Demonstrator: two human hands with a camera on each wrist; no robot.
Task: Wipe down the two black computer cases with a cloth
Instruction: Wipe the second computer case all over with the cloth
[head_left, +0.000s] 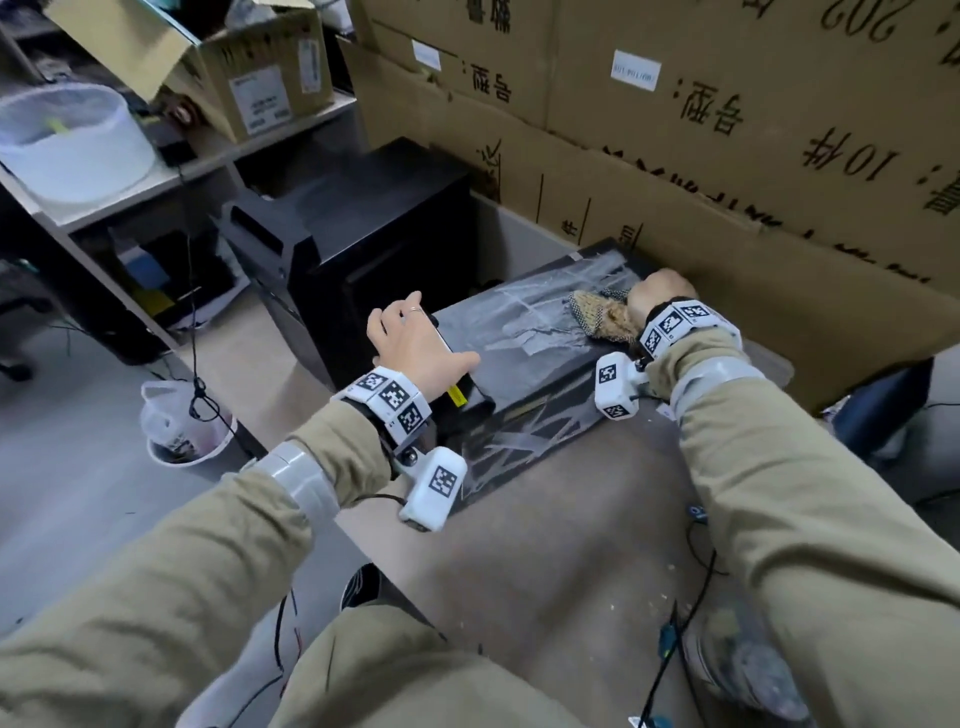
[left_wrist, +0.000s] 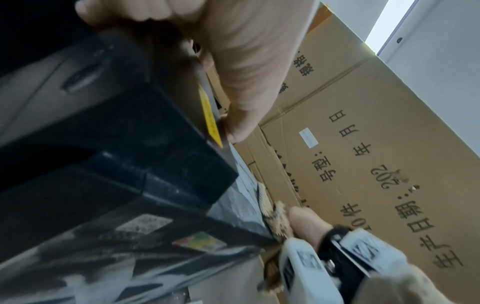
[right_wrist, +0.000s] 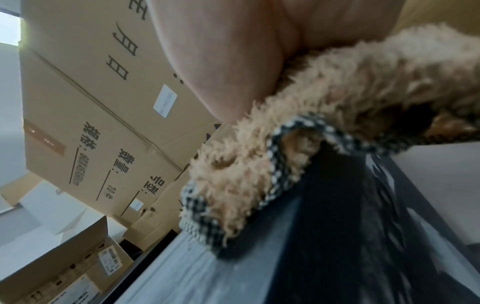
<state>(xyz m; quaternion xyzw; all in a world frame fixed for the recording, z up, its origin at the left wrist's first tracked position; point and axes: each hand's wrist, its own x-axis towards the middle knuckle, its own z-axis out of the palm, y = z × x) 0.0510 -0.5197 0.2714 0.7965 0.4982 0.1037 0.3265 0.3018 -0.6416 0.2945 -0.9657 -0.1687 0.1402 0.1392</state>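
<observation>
The near black computer case (head_left: 524, 358) lies on the floor, its top dusty and streaked with tape marks. A second black case (head_left: 363, 223) stands just behind it to the left. My left hand (head_left: 415, 340) holds the near case's left front corner, thumb on top and fingers round the edge; the left wrist view shows that hand (left_wrist: 233, 72) on the case (left_wrist: 116, 144). My right hand (head_left: 662, 291) grips a fuzzy tan cloth (head_left: 602, 317) with a checked border and presses it on the case's far right top. The right wrist view shows the cloth (right_wrist: 311, 123) bunched under the palm on the case (right_wrist: 324, 236).
Large cardboard boxes (head_left: 727, 130) wall in the back and right, close to my right hand. A shelf (head_left: 171, 171) at the left carries a white bucket (head_left: 72, 135) and an opened box. A bagged paper cup (head_left: 182, 436) and loose cables lie on the floor.
</observation>
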